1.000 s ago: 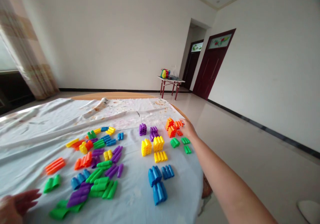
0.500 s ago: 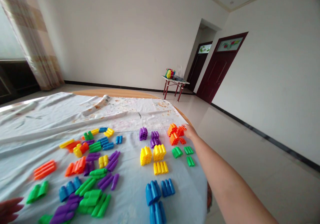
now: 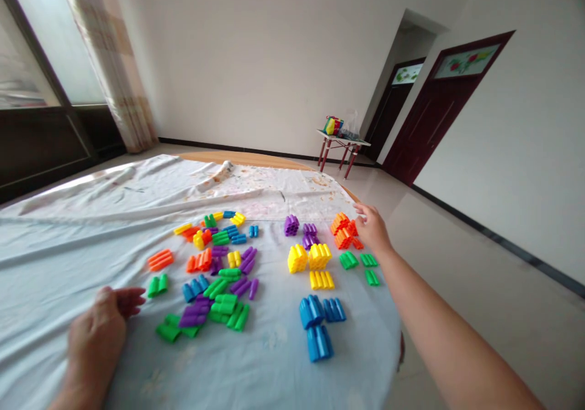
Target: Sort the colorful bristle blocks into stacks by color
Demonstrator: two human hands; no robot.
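Head view: left hand (image 3: 103, 321) is being held half-open, empty, lower left; right hand (image 3: 372, 227) is being held loosely parted, nothing gripped, beside orange blocks (image 3: 342, 238), right of centre.

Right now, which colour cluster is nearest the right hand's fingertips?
The orange cluster, beside the right hand; the green pieces nearer the camera and all other colours lie farther off.

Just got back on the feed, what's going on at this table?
The person's right hand is beside the clustered orange pieces; whether it grips one is unclear. The left hand is near a green pair, with nothing visibly held. Purple, yellow, blue and green groups sit rightward; mixed colours lie leftward.
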